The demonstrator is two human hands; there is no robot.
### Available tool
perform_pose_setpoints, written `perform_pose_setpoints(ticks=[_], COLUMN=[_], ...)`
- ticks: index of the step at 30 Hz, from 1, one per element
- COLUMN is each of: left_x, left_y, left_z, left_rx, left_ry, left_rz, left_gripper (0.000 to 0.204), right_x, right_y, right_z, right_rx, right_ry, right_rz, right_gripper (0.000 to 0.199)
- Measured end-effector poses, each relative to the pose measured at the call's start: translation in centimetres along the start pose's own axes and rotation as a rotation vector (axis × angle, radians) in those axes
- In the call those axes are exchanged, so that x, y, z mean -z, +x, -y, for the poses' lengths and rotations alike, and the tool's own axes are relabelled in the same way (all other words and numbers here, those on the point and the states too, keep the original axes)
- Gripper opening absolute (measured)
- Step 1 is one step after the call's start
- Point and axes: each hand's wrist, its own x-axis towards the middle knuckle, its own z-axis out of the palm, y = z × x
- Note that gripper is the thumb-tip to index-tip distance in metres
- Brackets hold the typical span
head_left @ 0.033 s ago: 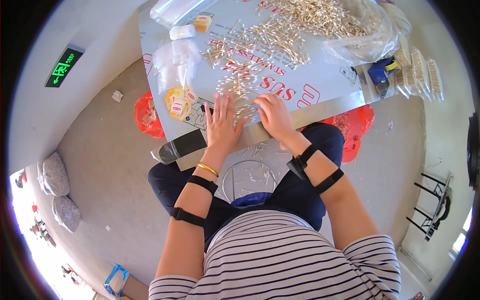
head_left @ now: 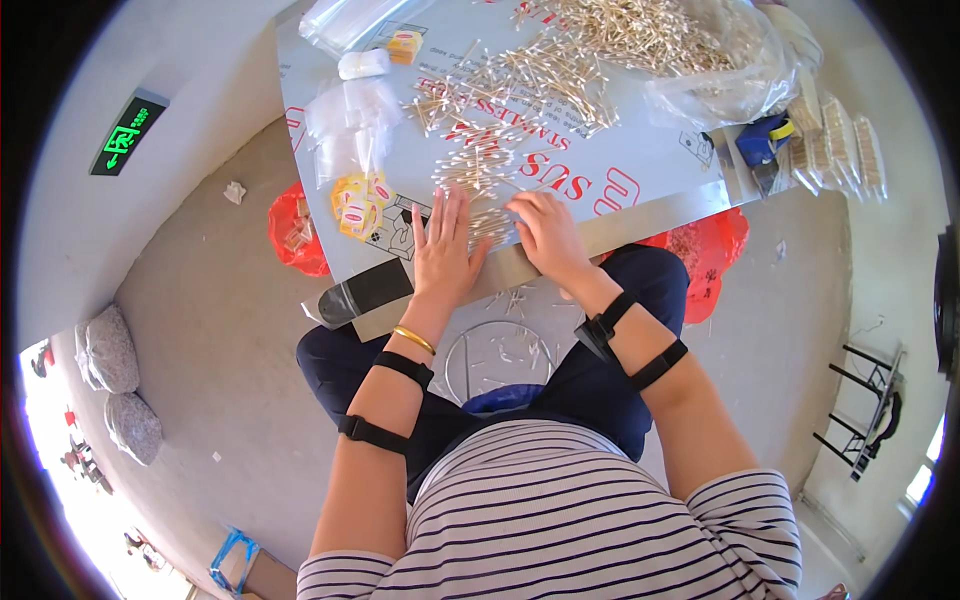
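Left hand [head_left: 445, 258], right hand [head_left: 552, 238] practically unmoved beside cotton swabs [head_left: 487, 224]

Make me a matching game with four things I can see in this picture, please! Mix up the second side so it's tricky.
1. nearest cotton swabs
2. bracelet
3. shirt
4. wall sign

A. striped
B. lit green
C. between the left hand and the right hand
D. gold-coloured

Right pairs: 1-C, 2-D, 3-A, 4-B

The grey printed tabletop [head_left: 650, 150] bears cotton swabs [head_left: 476, 164] spread to its near edge, with clear bags [head_left: 350, 122] and yellow labels [head_left: 358, 207] by its left edge.
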Motion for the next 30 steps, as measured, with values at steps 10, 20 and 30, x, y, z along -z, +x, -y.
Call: perform_pose_setpoints(ticks=[10,20,30], left_x=[1.2,0.3,-1.4], left_y=[-3.7,-2.4,-1.0], left_z=[0.0,-1.3,-2.3], left_rx=[-0.038,-0.041,0.048], left_ry=[-0.044,0.005,0.047], left_rz=[0.021,0.047,0.051], left_gripper=[0.079,0.082,0.086], right_x=[-0.4,-1.4,-2.7], right_y=[-3.1,-3.1,-1.6], right_z=[1.0,1.2,0.7], right_rx=[-0.087,-0.115,-0.125], right_ry=[0.03,0.002,0.188], right_rz=[0.042,0.029,-0.083], right_gripper=[0.045,0.05,0.043])
